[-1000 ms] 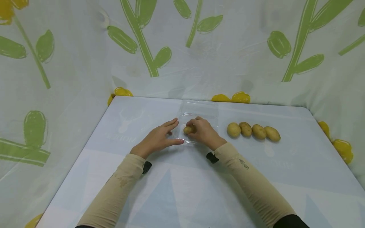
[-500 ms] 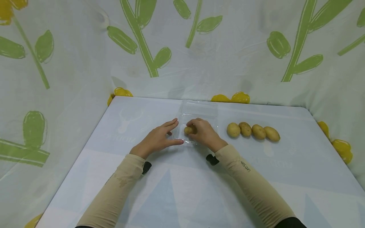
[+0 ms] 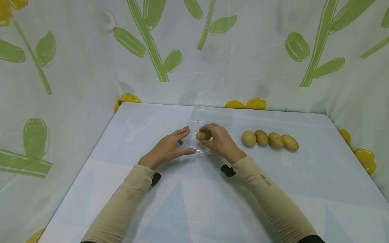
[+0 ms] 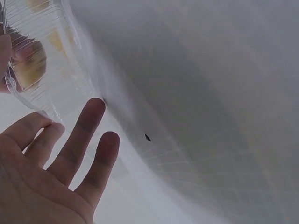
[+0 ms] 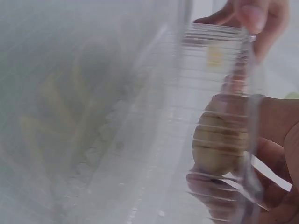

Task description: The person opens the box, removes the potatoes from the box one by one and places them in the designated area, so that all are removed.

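A potato point(image 3: 203, 135) is held between the thumb and fingers of my right hand point(image 3: 220, 141), inside a clear plastic box point(image 3: 198, 148) with its lid point(image 3: 212, 114) folded open behind. In the right wrist view the potato point(image 5: 214, 147) shows through the box's ribbed wall, thumb and fingers on either side. Whether a second potato lies against it I cannot tell. My left hand point(image 3: 166, 148) is at the box's left side, fingers spread and fairly straight, thumb at the front corner. In the left wrist view fingertips of the left hand point(image 4: 56, 168) touch the box's edge.
Right of the box lies a row of several potatoes: a round one point(image 3: 249, 138) nearest, an oval one point(image 3: 290, 143) farthest. The pale table point(image 3: 170, 216) has its back edge close behind the lid. A leaf-printed curtain point(image 3: 258, 67) surrounds the table.
My right hand has shifted slightly right and up, and more of the potato shows between its fingers. The left hand and the row of potatoes stay in place.
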A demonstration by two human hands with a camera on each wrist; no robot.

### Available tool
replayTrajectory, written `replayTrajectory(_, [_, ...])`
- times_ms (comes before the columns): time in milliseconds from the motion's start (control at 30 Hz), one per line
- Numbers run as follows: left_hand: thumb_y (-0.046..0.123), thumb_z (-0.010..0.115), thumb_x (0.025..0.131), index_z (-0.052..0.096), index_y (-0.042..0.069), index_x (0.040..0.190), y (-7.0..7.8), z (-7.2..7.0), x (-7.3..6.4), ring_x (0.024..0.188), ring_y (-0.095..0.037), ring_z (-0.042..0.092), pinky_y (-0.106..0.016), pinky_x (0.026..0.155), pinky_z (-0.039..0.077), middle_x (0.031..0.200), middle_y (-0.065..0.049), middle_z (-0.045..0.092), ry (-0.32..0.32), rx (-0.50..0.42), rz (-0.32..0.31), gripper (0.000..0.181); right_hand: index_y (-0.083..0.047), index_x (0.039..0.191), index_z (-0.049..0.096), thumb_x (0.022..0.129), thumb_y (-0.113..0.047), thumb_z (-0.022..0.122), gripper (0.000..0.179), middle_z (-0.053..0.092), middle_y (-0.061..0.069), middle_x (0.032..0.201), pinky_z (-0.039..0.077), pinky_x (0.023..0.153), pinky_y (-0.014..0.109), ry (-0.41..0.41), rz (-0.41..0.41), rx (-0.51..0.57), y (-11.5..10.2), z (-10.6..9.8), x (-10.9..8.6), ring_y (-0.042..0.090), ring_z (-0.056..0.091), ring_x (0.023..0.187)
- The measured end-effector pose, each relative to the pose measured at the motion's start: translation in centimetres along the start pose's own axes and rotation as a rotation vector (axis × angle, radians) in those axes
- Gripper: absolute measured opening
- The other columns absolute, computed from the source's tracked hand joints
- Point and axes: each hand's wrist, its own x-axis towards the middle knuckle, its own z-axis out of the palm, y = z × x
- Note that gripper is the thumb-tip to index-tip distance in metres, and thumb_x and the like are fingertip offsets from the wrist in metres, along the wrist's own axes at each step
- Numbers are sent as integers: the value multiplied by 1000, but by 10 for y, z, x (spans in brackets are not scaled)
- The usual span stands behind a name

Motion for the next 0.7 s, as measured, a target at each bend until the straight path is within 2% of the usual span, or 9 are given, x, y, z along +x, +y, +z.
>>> replayTrajectory(200, [72,67,84,33,18,160,0,0,0,109,-14,64,-47,108,44,166,9,23,1,-2,3,100,-5,120,69,85,-9,84,38,68,7,116,55,88,32,51,-53,47,-7,-10,-5,19,62,98])
replayTrajectory(500, [70,69,84,33,19,160,0,0,1,110,-13,64,-47,109,42,166,11,21,-3,6,-8,99,-4,122,68,85,-9,84,41,67,7,120,57,89,33,142,-84,99,-16,-33,-13,20,64,105])
replayTrajectory(700, [78,59,84,32,18,160,1,-1,1,113,-13,65,-49,112,40,167,10,21,-11,68,-12,101,-2,121,69,84,-8,84,41,68,6,117,58,86,31,233,-147,100,-18,-48,-25,18,63,103])
